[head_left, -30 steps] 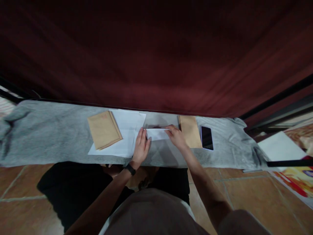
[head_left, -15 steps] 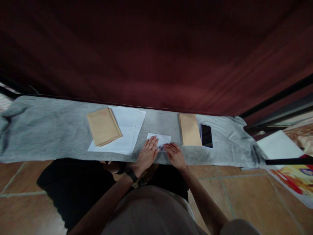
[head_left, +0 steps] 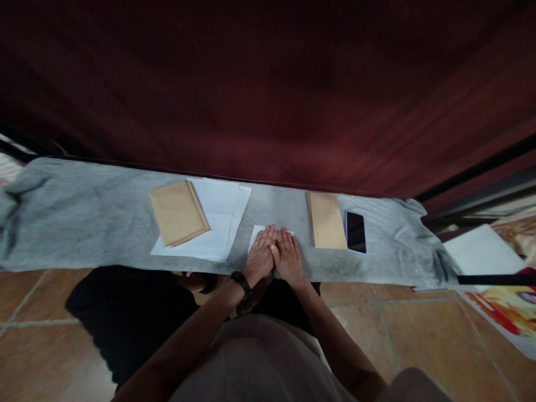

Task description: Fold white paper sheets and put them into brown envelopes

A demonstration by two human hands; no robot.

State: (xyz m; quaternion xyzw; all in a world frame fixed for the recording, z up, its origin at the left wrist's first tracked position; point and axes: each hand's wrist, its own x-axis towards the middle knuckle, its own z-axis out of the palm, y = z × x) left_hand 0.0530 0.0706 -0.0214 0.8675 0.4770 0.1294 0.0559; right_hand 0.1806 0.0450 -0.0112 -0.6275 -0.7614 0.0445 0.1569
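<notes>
A small white paper (head_left: 256,230) lies near the front edge of the grey cloth, mostly covered by both hands. My left hand (head_left: 261,252), with a black band at its wrist, rests flat on the paper's left part. My right hand (head_left: 288,254) lies flat beside it on the right part, its thumb against the left hand. Brown envelopes (head_left: 178,215) sit on large white sheets (head_left: 218,209) to the left. Another stack of brown envelopes (head_left: 327,220) is to the right of the hands.
A phone (head_left: 355,231) lies right of the right-hand envelopes on the grey cloth (head_left: 96,212). A dark red curtain (head_left: 268,100) hangs behind. Black bars (head_left: 481,167) and a white board (head_left: 483,248) are at the far right.
My right hand has moved left and flattened over the paper, now touching my left hand. My left hand has shifted slightly right and covers more of the paper.
</notes>
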